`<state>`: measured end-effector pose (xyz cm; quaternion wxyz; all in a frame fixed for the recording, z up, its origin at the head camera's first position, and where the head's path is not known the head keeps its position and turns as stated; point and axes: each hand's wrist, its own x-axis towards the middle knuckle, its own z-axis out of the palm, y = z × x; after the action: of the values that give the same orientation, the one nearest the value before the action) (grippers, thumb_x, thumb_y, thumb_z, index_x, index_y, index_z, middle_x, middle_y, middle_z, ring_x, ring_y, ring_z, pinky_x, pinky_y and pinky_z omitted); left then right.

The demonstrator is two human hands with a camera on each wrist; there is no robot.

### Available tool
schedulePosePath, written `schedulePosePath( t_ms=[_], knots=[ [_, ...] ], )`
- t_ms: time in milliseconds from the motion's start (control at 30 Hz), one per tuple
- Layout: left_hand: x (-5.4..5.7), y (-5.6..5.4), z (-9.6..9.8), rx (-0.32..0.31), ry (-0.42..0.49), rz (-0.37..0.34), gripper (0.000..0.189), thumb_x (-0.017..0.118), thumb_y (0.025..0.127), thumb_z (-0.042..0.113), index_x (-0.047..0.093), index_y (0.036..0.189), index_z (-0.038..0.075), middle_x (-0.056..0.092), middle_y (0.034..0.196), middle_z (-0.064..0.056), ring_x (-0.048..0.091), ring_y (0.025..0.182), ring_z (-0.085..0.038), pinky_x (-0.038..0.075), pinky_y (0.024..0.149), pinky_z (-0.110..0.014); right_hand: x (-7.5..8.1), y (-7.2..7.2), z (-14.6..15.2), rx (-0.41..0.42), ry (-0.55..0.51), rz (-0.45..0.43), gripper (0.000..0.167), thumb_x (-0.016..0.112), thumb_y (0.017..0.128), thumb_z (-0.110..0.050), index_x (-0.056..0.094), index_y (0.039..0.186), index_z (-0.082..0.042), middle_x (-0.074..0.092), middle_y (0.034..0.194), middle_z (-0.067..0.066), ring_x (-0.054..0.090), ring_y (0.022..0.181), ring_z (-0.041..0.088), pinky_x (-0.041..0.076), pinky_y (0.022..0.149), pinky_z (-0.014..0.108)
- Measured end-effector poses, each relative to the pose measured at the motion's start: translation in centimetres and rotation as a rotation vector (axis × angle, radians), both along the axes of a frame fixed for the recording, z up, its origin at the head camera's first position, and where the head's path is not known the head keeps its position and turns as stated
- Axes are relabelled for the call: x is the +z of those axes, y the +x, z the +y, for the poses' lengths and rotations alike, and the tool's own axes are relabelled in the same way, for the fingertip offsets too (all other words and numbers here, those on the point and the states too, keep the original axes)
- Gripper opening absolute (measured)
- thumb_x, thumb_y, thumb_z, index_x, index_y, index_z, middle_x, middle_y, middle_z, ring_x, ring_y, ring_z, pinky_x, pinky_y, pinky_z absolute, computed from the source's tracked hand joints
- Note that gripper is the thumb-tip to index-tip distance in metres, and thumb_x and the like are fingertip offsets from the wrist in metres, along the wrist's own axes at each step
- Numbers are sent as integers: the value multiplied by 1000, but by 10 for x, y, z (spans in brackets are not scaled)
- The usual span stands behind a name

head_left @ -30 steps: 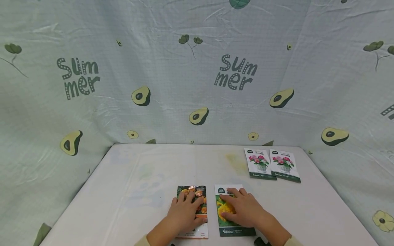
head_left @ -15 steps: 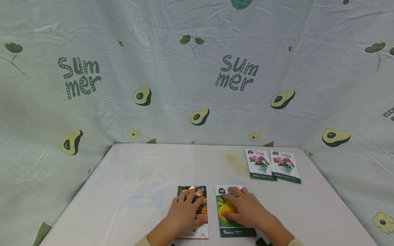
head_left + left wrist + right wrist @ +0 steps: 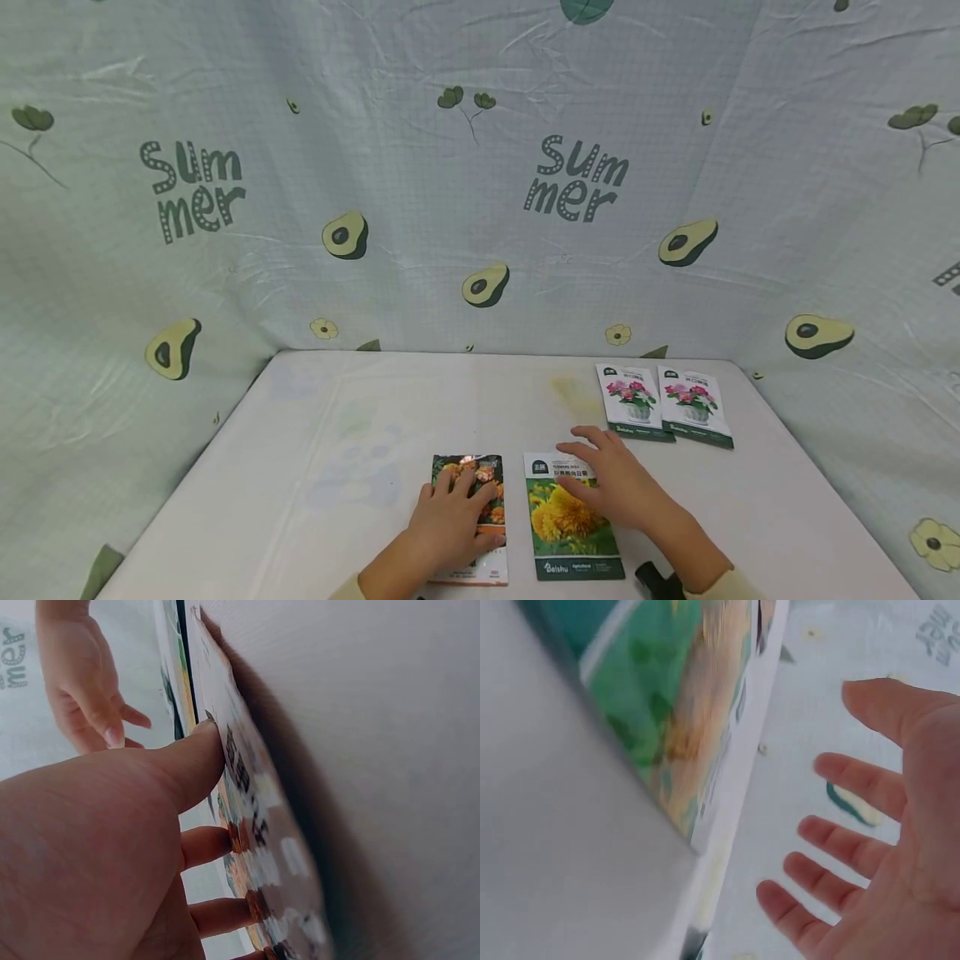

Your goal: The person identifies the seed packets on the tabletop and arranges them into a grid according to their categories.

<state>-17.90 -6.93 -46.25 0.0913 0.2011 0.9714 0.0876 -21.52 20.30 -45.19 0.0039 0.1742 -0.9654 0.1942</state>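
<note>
Two flower seed packets lie side by side near the front of the table. On the left one, with orange flowers [image 3: 492, 510], my left hand [image 3: 448, 518] rests with its fingers spread; in the left wrist view its thumb and fingertips touch the packet's face [image 3: 259, 817]. The yellow-flower packet [image 3: 573, 537] lies to the right. Above its upper right part hovers my right hand [image 3: 618, 481], fingers apart and holding nothing. The right wrist view shows a gap between that hand [image 3: 877, 817] and the packet [image 3: 667, 712].
Two more seed packets with pink flowers, a left one [image 3: 632, 400] and a right one [image 3: 694, 404], overlap slightly at the table's back right. The white table [image 3: 322, 467] ends at a pale patterned cloth [image 3: 420, 183] behind. A black strap piece [image 3: 660, 581] sits by my right wrist.
My right hand has lifted off the yellow-flower packet and shifted up and to the right, uncovering more of its picture. My left hand stays on the orange-flower packet.
</note>
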Motion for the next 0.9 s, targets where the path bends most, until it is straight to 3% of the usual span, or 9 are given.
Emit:
schedulePosePath(
  t_ms=[300,500,900],
  knots=[
    [0,0,-1,-8,-3,-10,64,66,89,65,54,143,33,46,152,-10,43,134,-41,42,93,-59,-5,-25,21,-33,-79,71,45,71,97,-37,65,137,-17,47,155,15,43,142,41,42,109,63],
    [-3,0,0,-4,-3,-4,64,66,88,66,54,143,34,48,149,-9,44,132,-40,42,91,-58,-11,-40,33,-58,-156,131,50,69,99,-35,59,144,-16,39,159,19,39,144,46,39,108,68],
    [-4,-1,-1,-20,6,12,62,67,88,65,54,141,35,48,148,-8,45,127,-39,42,89,-56,-17,-69,53,-94,-187,246,59,69,99,-32,49,152,-15,32,160,24,34,144,48,38,108,69]
  ],
)
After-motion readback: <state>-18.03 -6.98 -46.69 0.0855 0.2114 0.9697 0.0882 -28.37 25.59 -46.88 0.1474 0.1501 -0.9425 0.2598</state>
